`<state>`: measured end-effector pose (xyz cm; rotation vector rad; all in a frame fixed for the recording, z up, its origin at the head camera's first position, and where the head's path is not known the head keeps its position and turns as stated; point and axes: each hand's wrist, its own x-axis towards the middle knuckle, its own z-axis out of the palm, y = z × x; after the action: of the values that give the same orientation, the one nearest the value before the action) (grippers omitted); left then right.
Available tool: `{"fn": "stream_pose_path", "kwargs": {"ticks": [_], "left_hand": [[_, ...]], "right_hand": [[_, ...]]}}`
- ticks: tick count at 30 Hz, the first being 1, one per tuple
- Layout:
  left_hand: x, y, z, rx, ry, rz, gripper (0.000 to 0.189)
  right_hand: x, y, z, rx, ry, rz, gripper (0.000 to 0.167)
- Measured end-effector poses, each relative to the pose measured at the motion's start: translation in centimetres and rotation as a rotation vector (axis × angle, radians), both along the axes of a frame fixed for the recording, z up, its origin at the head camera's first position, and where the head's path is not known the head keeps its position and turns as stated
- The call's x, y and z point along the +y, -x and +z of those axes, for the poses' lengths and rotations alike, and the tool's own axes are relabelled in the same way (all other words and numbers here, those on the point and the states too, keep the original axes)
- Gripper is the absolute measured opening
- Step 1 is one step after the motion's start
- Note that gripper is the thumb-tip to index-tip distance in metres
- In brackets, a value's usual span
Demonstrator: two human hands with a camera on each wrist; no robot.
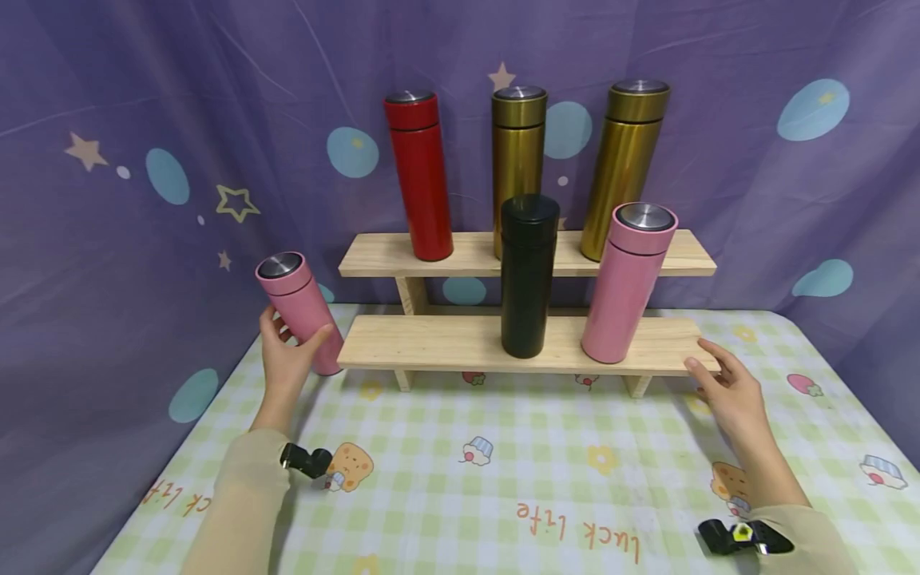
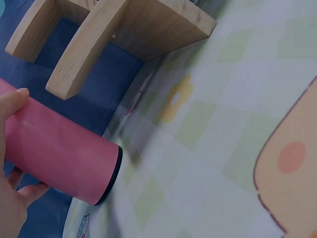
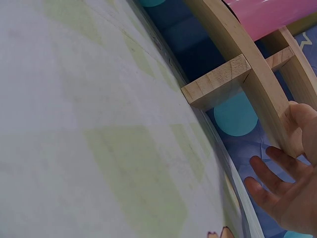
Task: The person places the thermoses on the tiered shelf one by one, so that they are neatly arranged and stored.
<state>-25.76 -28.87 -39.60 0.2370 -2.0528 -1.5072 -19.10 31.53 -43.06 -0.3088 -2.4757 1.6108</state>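
Note:
On the left, my left hand [image 1: 284, 359] grips a pink thermos bottle [image 1: 300, 307] round its body. The bottle stands slightly tilted beside the left end of the two-tier wooden shelf [image 1: 431, 343]; its dark base [image 2: 110, 176] is low over the tablecloth, and I cannot tell whether they touch. At the other end, my right hand [image 1: 735, 391] holds the lower board's corner between thumb and fingers, with the other fingers [image 3: 265, 171] spread below. A black thermos [image 1: 528, 279] and another pink thermos [image 1: 627, 287] stand upright on the lower board.
A red thermos [image 1: 420, 176] and two gold thermoses, one in the middle [image 1: 519, 160] and one to the right [image 1: 625, 168], stand on the upper board. The black thermos partly covers the middle one. A checked tablecloth [image 1: 546, 431] lies under the shelf; a purple curtain [image 1: 216, 96] hangs behind.

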Motion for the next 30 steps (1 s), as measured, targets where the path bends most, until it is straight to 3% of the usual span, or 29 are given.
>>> {"fn": "stream_pose_path", "kwargs": {"ticks": [13, 30], "left_hand": [[0.0, -0.1, 0.2, -0.026, -0.005, 0.039, 0.091], [0.2, -1.5, 1.8, 0.078, 0.014, 0.051, 0.085]], "right_hand": [[0.0, 0.2, -0.1, 0.002, 0.008, -0.016, 0.07], [0.1, 0.2, -0.1, -0.004, -0.002, -0.018, 0.07]]}}
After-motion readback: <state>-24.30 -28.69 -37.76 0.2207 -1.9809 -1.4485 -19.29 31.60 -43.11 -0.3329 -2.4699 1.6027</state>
